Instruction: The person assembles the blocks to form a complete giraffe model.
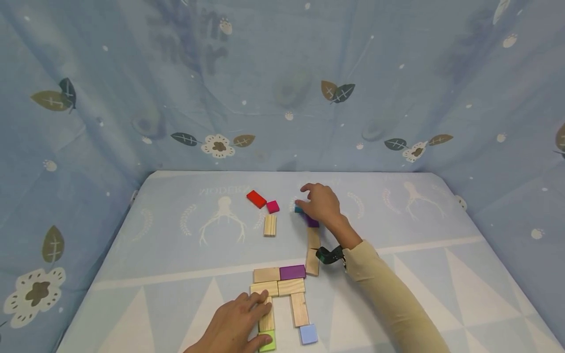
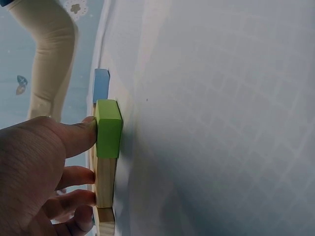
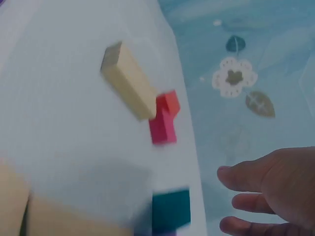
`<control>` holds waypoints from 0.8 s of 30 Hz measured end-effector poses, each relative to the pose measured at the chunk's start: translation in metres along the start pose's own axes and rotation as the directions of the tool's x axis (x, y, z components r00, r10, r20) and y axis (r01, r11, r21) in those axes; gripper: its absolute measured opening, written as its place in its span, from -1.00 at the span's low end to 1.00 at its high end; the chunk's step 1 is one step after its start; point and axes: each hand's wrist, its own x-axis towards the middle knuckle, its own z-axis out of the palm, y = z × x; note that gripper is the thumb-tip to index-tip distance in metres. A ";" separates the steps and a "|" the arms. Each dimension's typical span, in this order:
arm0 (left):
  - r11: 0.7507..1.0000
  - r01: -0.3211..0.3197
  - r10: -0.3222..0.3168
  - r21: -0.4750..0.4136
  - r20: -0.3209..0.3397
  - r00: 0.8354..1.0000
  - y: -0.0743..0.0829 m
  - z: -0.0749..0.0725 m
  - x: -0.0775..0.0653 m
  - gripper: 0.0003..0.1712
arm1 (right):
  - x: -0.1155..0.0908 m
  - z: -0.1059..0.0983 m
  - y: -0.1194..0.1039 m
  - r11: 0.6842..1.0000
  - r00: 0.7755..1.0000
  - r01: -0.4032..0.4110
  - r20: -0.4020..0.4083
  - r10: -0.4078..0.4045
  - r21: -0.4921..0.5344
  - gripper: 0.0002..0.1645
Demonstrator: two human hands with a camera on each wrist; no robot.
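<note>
My left hand (image 1: 236,323) rests beside a leg of flat-laid blocks. Its thumb touches the green block (image 2: 109,129), and its fingertips lie against the wooden block (image 2: 106,182) adjoining it. At the end of the parallel leg is a light blue block (image 1: 308,334). Farther up, my right hand (image 1: 322,203) hovers by the teal block (image 1: 298,209) with its fingers spread and nothing between them; the right wrist view shows it apart from that block. Beside the teal block lies a purple block (image 1: 312,221), partly hidden by the hand, then wooden blocks (image 1: 313,239) run towards me.
Left of that row lie a loose red block (image 1: 256,199), a pink block (image 1: 272,207) and a ridged-looking wooden block (image 1: 270,226). Another purple block (image 1: 293,272) sits in the row across the two legs. Blue printed cloth (image 1: 282,98) hangs behind the table.
</note>
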 end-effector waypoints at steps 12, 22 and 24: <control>1.000 -0.023 0.023 0.015 -0.012 1.000 -0.002 0.001 -0.002 -0.32 | 0.037 0.050 -0.089 0.953 0.972 0.194 0.177 -0.155 -0.233 -0.52; 0.999 -0.039 0.038 -0.001 -0.049 0.998 -0.003 0.003 -0.002 -0.33 | 0.053 0.056 -0.099 0.958 0.977 0.197 0.126 -0.174 -0.206 -0.62; 1.000 -0.029 0.029 0.001 -0.042 0.999 -0.002 0.003 -0.002 -0.33 | 0.054 0.047 -0.097 0.975 0.981 0.179 0.099 -0.167 -0.132 -0.56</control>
